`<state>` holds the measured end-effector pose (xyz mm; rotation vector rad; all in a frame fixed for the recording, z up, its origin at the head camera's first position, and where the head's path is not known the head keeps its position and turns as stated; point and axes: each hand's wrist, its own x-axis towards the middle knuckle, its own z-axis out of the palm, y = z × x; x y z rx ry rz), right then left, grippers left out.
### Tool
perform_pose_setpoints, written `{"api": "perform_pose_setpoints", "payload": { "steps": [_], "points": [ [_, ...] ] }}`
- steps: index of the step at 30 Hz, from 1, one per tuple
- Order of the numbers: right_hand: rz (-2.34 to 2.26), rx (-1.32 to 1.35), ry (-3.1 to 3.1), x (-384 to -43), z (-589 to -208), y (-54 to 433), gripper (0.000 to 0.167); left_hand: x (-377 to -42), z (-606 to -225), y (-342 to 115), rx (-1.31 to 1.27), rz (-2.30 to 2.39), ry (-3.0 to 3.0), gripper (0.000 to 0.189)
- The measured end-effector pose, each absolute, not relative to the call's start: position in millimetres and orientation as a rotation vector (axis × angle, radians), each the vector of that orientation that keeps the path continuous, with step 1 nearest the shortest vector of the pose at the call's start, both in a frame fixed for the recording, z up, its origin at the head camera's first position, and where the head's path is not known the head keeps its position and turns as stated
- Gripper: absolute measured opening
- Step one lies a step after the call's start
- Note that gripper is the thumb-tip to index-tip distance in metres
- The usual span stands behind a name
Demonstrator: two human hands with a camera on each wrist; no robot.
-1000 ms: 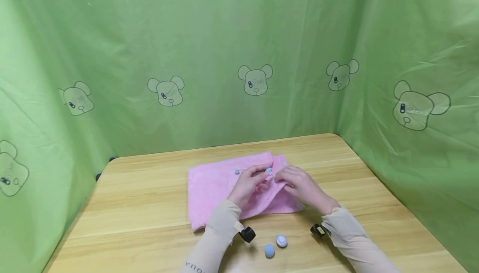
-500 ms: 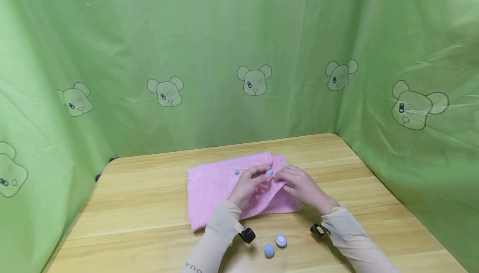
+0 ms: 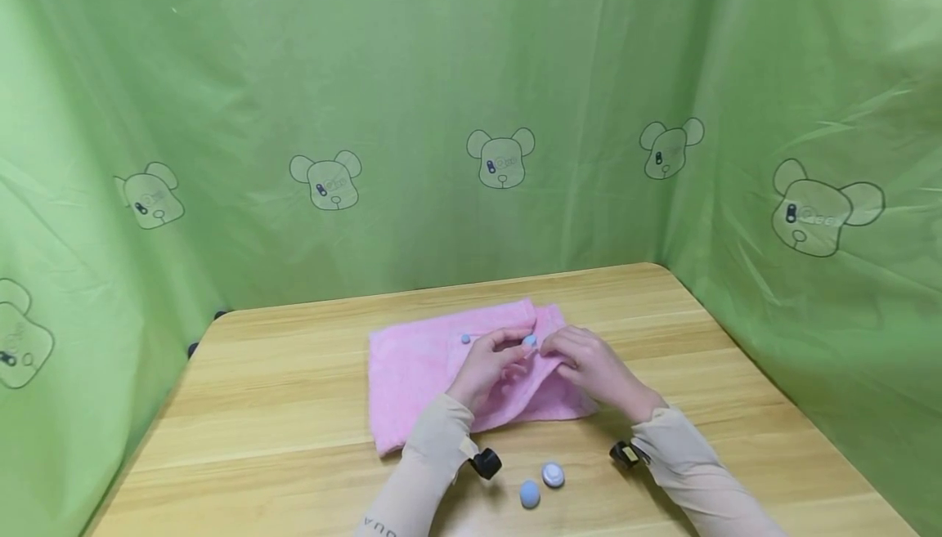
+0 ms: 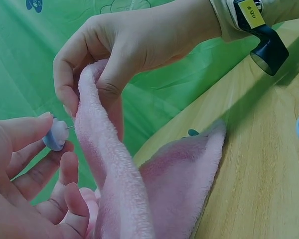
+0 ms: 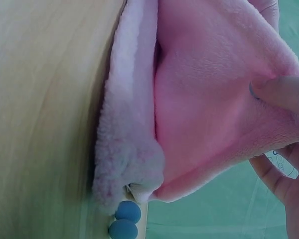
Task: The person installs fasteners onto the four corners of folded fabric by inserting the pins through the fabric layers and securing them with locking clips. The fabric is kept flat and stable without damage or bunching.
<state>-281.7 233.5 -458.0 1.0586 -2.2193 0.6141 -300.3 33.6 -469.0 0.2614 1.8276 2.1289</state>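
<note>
Head: next to nothing moved in the last second. Left hand (image 3: 480, 367) and right hand (image 3: 599, 369) stay put at the pink cloth (image 3: 412, 373) on the tabletop (image 3: 257, 406); pinning looks mid-step. Left wrist: left hand pinches the blue-and-white pin (image 4: 55, 135) by its head, pointing at the cloth's edge, head apart from it; right hand pinches the lifted edge. Right wrist: thumb (image 5: 286, 93) on lifted cloth; pin not visible.

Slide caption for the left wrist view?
Left hand pinches a blue-and-white pin pointed at pink cloth gripped by right hand.
</note>
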Motion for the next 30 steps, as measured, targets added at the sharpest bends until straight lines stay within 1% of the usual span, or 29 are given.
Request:
{"api": "perform_pose_setpoints", "payload": {
  "steps": [13, 17, 19, 24, 25, 27, 30],
  "points": [
    [0.628, 1.08, -2.169, -282.8, -456.6, 232.2, 0.026, -296.8, -468.5, 33.8, 0.286, 2.042, 1.872, 0.045],
    [0.647, 1.035, -2.211, -280.5, -455.0, 232.6, 0.022, -296.1, -466.6, 32.5, 0.38, 1.949, 1.889, 0.054],
    [0.652, 1.013, -2.231, -280.0, -454.7, 233.2, 0.022, -294.7, -465.5, 32.0, 0.46, 1.878, 1.936, 0.062],
    [0.65, 0.966, -2.27, -279.9, -454.0, 234.3, 0.026, -287.4, -459.7, 34.3, 0.609, 1.728, 2.125, 0.078],
    [0.653, 0.96, -2.276, -279.7, -453.6, 234.4, 0.026, -285.7, -458.3, 35.6, 0.615, 1.715, 2.164, 0.077],
    [0.656, 0.942, -2.293, -279.0, -452.8, 234.6, 0.027, -282.8, -455.5, 38.3, 0.622, 1.687, 2.262, 0.069],
    [0.662, 0.925, -2.306, -277.3, -450.8, 235.1, 0.026, -281.1, -453.8, 41.5, 0.645, 1.615, 2.465, 0.048]
  ]
}}
